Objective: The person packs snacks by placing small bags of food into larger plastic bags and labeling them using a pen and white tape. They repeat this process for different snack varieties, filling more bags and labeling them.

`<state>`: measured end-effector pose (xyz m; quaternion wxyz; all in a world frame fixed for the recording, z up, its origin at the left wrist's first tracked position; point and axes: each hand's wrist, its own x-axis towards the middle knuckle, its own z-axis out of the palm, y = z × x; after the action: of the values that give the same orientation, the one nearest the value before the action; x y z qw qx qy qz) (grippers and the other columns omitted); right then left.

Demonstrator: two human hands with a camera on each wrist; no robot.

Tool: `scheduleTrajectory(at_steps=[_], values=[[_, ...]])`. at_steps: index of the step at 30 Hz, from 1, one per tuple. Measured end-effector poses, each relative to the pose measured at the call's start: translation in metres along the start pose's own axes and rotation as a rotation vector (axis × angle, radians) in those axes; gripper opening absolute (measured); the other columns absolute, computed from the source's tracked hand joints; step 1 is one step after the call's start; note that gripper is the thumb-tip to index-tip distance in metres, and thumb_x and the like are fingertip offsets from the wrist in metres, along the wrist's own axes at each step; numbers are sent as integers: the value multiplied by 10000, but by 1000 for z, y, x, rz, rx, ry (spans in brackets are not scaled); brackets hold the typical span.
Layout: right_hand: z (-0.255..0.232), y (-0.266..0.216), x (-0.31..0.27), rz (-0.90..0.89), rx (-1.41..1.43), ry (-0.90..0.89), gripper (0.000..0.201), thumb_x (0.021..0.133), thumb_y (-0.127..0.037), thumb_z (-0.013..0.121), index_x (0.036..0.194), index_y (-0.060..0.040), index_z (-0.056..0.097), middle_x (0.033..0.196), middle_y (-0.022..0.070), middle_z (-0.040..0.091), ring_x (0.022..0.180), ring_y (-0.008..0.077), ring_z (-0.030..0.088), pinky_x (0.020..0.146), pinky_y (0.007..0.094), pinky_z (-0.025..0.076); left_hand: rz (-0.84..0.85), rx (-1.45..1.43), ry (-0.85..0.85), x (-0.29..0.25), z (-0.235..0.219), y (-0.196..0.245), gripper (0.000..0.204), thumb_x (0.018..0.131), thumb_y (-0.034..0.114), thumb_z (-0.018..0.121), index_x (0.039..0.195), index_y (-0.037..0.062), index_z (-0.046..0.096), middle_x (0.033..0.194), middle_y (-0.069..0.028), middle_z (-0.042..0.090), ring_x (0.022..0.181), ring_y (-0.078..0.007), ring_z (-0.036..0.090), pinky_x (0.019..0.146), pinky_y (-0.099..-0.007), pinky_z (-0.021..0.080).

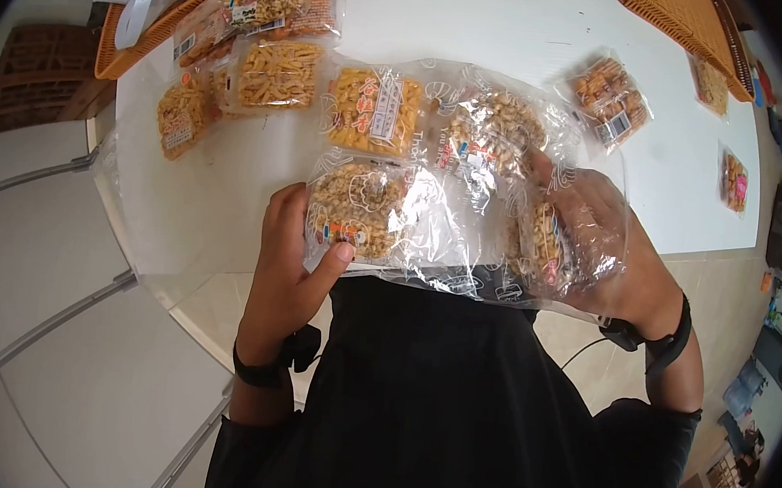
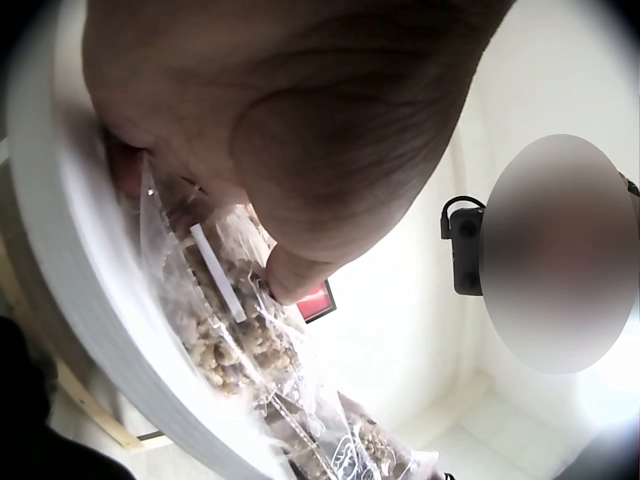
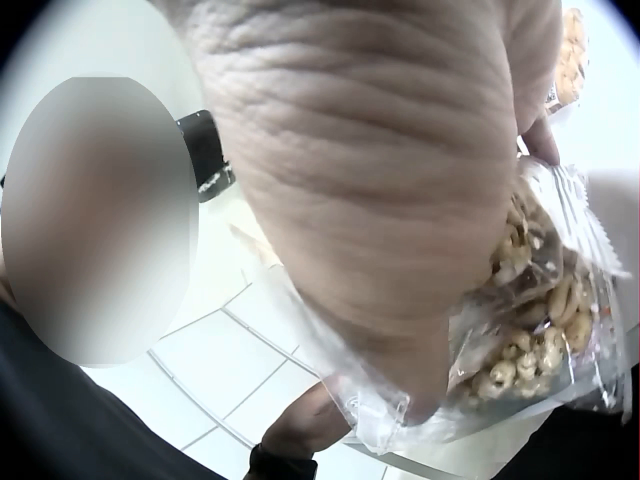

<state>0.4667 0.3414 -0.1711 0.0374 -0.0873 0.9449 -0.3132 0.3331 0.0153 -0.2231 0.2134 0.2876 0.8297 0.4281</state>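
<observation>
A large clear plastic bag [image 1: 437,206] with white printing lies at the table's near edge, holding several snack packets. My left hand [image 1: 288,253] grips its left side, thumb on top over a packet of puffed snacks [image 1: 352,207]. Through the film at the bag's right end shows my right hand [image 1: 591,216], inside the bag and holding another snack packet [image 1: 546,245]. In the right wrist view, plastic film drapes over the thumb, and pale curled puffs [image 3: 525,365] show beside the palm. A yellow snack packet [image 1: 352,113] and a puffed one [image 1: 501,128] lie in the bag's far half.
On the white table [image 1: 488,23], loose snack packets [image 1: 278,73] are grouped at left, with another packet [image 1: 609,98] beyond the bag's right end. A wicker basket [image 1: 113,53] holding white tape stands at far left; a second basket [image 1: 685,28] is at far right.
</observation>
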Motion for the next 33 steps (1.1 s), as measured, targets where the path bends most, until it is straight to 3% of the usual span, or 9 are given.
scheduleTrajectory(at_steps=[3, 10, 13, 19, 28, 33], values=[[14, -5, -2, -32, -68, 112, 904, 434, -138, 879, 1244, 29, 514, 964, 150, 530, 925, 357, 564, 868, 457, 463, -9, 0, -8, 0, 0, 0, 640, 887, 195, 671, 1375, -103, 383, 1345, -245, 442, 1257, -374, 455, 1092, -443, 353], [12, -9, -4, 14, -193, 44, 1074, 415, -226, 887, 1376, 23, 478, 1072, 161, 538, 1004, 370, 567, 990, 504, 458, -15, -6, -7, 1, 0, -1, 637, 878, 179, 673, 1374, -96, 385, 1345, -247, 441, 1251, -372, 457, 1084, -442, 360], [22, 4, -14, -51, -229, 157, 1131, 418, -251, 897, 1440, -33, 465, 1161, 169, 548, 1098, 378, 564, 1018, 504, 466, -10, 2, -12, 2, 0, 1, 632, 878, 177, 672, 1371, -97, 387, 1343, -248, 443, 1247, -375, 460, 1082, -443, 362], [27, -2, -21, 19, -169, 151, 1088, 451, -230, 916, 1452, -131, 503, 1257, 180, 542, 1173, 385, 559, 984, 479, 505, 8, 33, -5, 2, 0, 0, 623, 880, 183, 672, 1360, -99, 392, 1336, -251, 448, 1237, -382, 464, 1076, -448, 368], [19, -3, -19, -25, -164, 91, 1048, 484, -191, 902, 1436, -28, 493, 1240, 189, 547, 1164, 404, 562, 972, 488, 515, 1, 22, -4, 3, 0, 2, 629, 875, 195, 679, 1359, -92, 397, 1328, -247, 454, 1235, -383, 464, 1073, -450, 369], [26, 13, -15, -88, -161, 174, 958, 558, -186, 872, 1430, -38, 504, 1312, 194, 534, 1237, 421, 529, 976, 494, 524, -4, 24, 24, 2, 4, 1, 639, 874, 220, 684, 1362, -82, 404, 1325, -239, 458, 1243, -377, 453, 1077, -455, 359]])
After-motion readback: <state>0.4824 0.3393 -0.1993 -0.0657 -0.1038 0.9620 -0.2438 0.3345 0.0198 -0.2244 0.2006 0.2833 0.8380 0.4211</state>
